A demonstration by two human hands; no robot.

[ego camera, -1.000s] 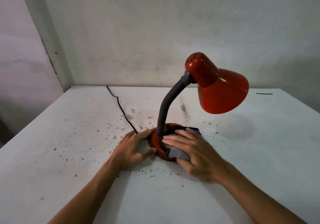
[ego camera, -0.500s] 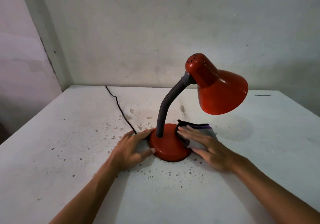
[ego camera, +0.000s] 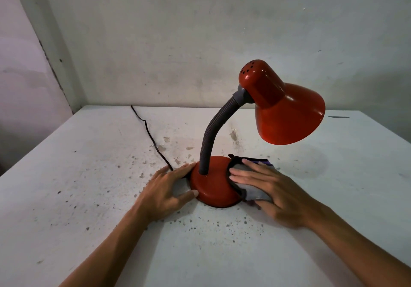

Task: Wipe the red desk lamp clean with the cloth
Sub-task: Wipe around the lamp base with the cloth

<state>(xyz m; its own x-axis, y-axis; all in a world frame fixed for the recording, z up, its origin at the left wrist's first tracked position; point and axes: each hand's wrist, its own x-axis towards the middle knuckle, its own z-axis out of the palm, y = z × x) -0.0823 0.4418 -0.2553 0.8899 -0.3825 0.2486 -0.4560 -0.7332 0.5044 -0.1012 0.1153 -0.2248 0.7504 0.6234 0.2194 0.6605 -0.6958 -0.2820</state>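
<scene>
The red desk lamp stands mid-table: a round red base (ego camera: 214, 185), a grey flexible neck (ego camera: 211, 137) and a red shade (ego camera: 284, 111) tilted to the right. My left hand (ego camera: 166, 189) lies flat on the table, thumb and index finger touching the base's left edge. My right hand (ego camera: 269, 186) presses a grey cloth (ego camera: 253, 192) with dark trim against the right side of the base, fingers spread over it. Most of the cloth is hidden under that hand.
A black power cord (ego camera: 151, 137) runs from the base back to the far table edge. The white table (ego camera: 89, 197) is speckled with dark spots. Walls close off the back and left; a small dark mark (ego camera: 338, 117) lies at the far right.
My right hand with the cloth slid from the front of the base round to its right rear, then came forward again along the right side. My left hand stayed put.
</scene>
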